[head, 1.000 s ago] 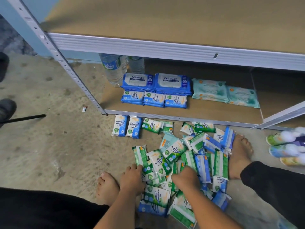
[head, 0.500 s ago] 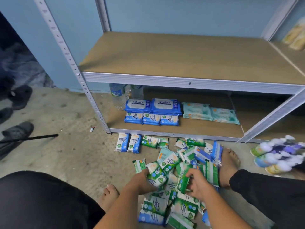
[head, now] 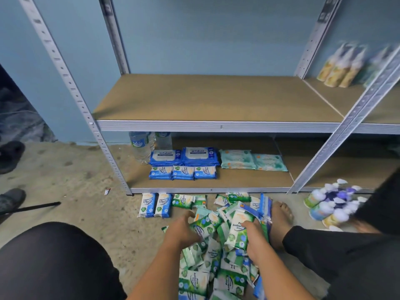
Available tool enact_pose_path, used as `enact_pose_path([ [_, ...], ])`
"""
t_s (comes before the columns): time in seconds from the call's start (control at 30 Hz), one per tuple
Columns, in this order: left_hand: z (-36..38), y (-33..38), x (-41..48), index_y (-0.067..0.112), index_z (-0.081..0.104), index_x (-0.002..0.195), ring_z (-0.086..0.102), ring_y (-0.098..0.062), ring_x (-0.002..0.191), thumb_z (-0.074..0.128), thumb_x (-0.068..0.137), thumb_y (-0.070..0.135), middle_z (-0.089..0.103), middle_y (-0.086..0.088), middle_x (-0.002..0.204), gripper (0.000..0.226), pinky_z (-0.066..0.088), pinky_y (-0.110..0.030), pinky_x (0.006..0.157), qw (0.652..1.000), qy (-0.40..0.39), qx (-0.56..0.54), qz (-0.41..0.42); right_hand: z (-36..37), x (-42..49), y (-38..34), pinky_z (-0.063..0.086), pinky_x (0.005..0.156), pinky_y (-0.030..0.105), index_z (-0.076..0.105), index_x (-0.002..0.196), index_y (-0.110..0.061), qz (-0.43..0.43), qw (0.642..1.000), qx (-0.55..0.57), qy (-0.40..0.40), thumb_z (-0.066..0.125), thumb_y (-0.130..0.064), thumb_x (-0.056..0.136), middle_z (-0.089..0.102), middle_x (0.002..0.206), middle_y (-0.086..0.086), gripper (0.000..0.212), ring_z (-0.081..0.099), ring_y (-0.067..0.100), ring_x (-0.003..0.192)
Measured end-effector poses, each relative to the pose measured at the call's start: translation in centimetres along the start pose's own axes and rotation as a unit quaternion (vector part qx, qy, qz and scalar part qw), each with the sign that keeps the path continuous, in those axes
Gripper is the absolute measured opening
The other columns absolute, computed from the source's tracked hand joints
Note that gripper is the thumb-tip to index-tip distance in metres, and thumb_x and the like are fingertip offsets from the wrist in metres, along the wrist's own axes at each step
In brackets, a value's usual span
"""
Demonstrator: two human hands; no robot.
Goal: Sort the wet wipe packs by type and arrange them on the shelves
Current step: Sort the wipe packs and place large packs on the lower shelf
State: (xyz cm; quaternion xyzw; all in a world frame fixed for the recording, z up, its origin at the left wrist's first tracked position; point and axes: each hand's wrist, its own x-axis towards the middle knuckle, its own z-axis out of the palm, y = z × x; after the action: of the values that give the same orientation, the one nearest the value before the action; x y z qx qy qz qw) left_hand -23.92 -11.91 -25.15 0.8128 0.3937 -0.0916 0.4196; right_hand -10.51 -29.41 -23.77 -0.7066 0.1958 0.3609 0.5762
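Left hand point(head: 183, 229) curls round a green pack point(head: 203, 226), right hand point(head: 254, 239) grips a second green pack point(head: 239, 229) upright, both over the loose pile point(head: 205, 278) on the floor point(head: 86, 213) by the lower shelf point(head: 249, 180) front edge (likely gathering one type). Blue packs point(head: 183, 172) sit rowed near its front left, same kinds grouped

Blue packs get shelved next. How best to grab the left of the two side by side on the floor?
Probably pinch its near short end from above: the left blue pack lies flat, label up, far end near the shelf rail, its neighbour close along the right edge.
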Motion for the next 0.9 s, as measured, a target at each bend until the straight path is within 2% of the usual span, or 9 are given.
enact_pose_path([
  [0.07,0.1,1.1,0.3,0.035,0.048,0.133,0.066,-0.011,0.077,0.092,0.064,0.027,0.063,0.005,0.104,0.083,0.057,-0.031,0.07,0.999,0.035,-0.016,0.006,-0.2,-0.2,-0.7,0.048,0.087,0.045,0.025,0.156,-0.028,-0.062,0.996,-0.03,0.061,0.051,-0.005,0.098,0.045,0.144,0.01,0.068,0.057,0.029,0.096],
  [0.2,1.2,3.6,0.6,0.035,0.047,0.135,0.065,-0.018,0.083,0.091,0.064,0.034,0.065,0.001,0.104,0.083,0.059,-0.038,0.076,0.996,0.085,-0.011,0.017,-1.0,1.0,-1.2,0.06,0.077,0.056,0.041,0.13,-0.048,-0.076,0.99,0.012,0.118,0.062,-0.012,0.094,0.06,0.119,0.008,0.055,0.064,0.029,0.082],
  [0.37,3.1,7.5,1.2,0.034,0.051,0.123,0.063,-0.018,0.074,0.072,0.081,0.047,0.067,0.007,0.084,0.048,0.052,-0.029,0.062,0.988,0.118,0.077,0.068,-2.1,1.7,-3.6,0.051,0.052,0.032,0.052,0.118,-0.02,-0.119,0.979,0.073,0.146,0.074,0.0,0.085,0.062,0.107,0.012,0.045,0.067,0.028,0.078],
  [0.47,4.6,9.4,2.0,0.032,0.054,0.105,0.063,-0.011,0.069,0.073,0.083,0.047,0.068,0.006,0.098,0.033,0.052,-0.028,0.06,0.983,0.124,-0.121,0.066,-2.9,2.6,-5.2,0.054,0.054,0.032,0.054,0.114,-0.011,-0.117,0.973,0.13,0.149,0.075,0.007,0.082,0.062,0.107,0.015,0.043,0.067,0.027,0.076],
  [0.57,5.1,10.5,3.7,0.022,0.06,0.104,0.062,-0.011,0.074,0.084,0.079,0.032,0.069,-0.006,0.103,0.037,0.05,-0.018,0.056,0.929,0.095,-0.357,-0.012,-3.5,4.1,-6.8,0.06,0.06,0.036,0.052,0.109,-0.007,-0.112,0.962,0.201,0.145,0.074,0.013,0.08,0.062,0.114,0.023,0.041,0.069,0.036,0.089],
  [0.67,5.4,11.3,6.5,0.013,0.06,0.125,0.07,-0.019,0.099,0.092,0.062,0.047,0.071,-0.006,0.116,0.079,0.058,-0.03,0.086,0.861,0.047,-0.501,-0.069,-3.9,6.4,-8.3,0.061,0.053,0.035,0.052,0.115,-0.005,-0.099,0.954,0.241,0.148,0.075,0.015,0.077,0.06,0.118,0.028,0.049,0.069,0.043,0.094],
  [0.73,5.4,12.2,7.8,0.011,0.061,0.129,0.069,-0.024,0.109,0.089,0.07,0.043,0.073,-0.004,0.118,0.073,0.054,-0.041,0.098,0.824,0.014,-0.561,-0.073,-4.0,7.8,-9.5,0.059,0.048,0.031,0.054,0.118,-0.005,-0.1,0.951,0.25,0.152,0.075,0.015,0.077,0.059,0.119,0.026,0.05,0.068,0.043,0.096],
  [0.8,5.1,13.6,9.0,0.013,0.066,0.119,0.067,-0.027,0.113,0.072,0.09,0.041,0.073,-0.005,0.117,0.041,0.054,-0.041,0.093,0.828,0.009,-0.558,-0.054,-4.0,9.4,-10.7,0.059,0.049,0.032,0.056,0.118,-0.006,-0.109,0.951,0.248,0.15,0.074,0.015,0.078,0.06,0.114,0.02,0.049,0.068,0.04,0.098],
  [0.9,4.9,15.2,11.5,0.023,0.049,0.141,0.053,-0.026,0.125,0.041,0.104,0.051,0.054,0.004,0.132,0.047,0.045,-0.037,0.091,0.886,0.007,-0.461,-0.056,-3.9,12.2,-12.5,0.061,0.052,0.034,0.057,0.111,-0.01,-0.113,0.952,0.244,0.149,0.073,0.014,0.08,0.06,0.101,0.009,0.043,0.069,0.028,0.092],
])
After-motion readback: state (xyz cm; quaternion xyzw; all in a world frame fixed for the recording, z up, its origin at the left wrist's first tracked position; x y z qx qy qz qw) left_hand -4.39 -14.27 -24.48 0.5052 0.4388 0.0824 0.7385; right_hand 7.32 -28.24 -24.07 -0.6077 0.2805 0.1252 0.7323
